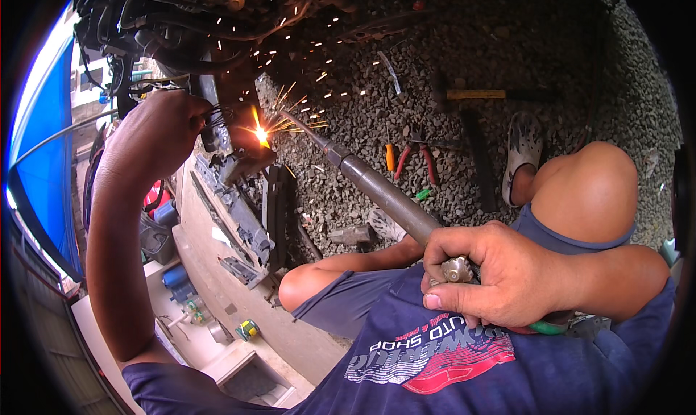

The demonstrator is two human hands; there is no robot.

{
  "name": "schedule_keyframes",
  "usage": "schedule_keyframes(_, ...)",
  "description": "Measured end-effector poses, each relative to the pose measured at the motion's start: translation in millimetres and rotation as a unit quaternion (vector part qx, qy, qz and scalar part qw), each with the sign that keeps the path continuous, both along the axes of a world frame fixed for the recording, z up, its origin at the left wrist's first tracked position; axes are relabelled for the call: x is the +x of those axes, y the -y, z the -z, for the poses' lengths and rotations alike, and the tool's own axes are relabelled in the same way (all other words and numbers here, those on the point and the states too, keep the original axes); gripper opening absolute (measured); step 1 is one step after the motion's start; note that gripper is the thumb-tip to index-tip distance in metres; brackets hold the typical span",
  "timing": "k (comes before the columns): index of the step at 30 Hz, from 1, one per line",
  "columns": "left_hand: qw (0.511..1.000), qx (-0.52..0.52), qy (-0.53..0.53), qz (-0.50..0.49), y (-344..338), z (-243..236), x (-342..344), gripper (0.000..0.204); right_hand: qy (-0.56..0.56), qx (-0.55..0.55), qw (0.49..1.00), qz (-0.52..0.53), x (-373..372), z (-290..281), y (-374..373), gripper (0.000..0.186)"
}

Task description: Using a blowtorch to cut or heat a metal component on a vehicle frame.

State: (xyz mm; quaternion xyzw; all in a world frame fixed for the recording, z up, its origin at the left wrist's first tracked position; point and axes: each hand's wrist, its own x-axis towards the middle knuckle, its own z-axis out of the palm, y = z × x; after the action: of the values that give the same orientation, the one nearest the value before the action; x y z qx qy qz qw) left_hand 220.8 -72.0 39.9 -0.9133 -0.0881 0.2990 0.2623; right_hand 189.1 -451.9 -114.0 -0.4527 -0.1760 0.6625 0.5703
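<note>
My right hand (507,270) is closed round the valve end of a long metal gas torch (384,197), in front of my shirt. The torch slants up and left. Its narrow tip stops a short way from a dark metal part (239,139), where a bright orange spot glows and sparks fly out. On the far side of that spot, my left hand (156,129) is raised with its fingers curled at the upper edge of the metal part, beside thin dark wires. What those fingers grip is hidden.
On the gravel lie a yellow-and-black-handled hammer (475,94), red-handled pliers (428,165), an orange-handled screwdriver (390,158) and a metal block (351,235). Wiring and hoses (170,42) hang above my left hand. Grey broken-looking parts (246,230) lie below the sparks. A blue tarp (47,168) hangs far left.
</note>
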Motion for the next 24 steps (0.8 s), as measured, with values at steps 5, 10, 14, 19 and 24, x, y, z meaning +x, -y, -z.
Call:
schedule_keyframes(5, 1.0, -0.011, -0.001, 0.002, -5, 4, 7, 0.03, -0.009, -0.004, 1.0, 0.016, -2, 1, 0, 0.025)
schedule_keyframes(10, 1.0, 0.005, -0.01, 0.001, 2, 5, 5, 0.03, -0.003, -0.004, 1.0, 0.012, -1, 1, 0, 0.025)
schedule_keyframes(14, 1.0, -0.003, -0.003, 0.011, -3, 4, 3, 0.03, -0.006, -0.001, 1.0, 0.017, -2, 1, 0, 0.026)
schedule_keyframes(19, 1.0, 0.003, -0.024, 0.012, 3, 16, 15, 0.03, -0.012, -0.013, 0.999, 0.028, -1, 2, 1, 0.027)
schedule_keyframes(24, 0.999, 0.04, -0.027, 0.005, 10, 0, -1, 0.028, 0.005, 0.006, 1.0, 0.005, -2, 1, 1, 0.026)
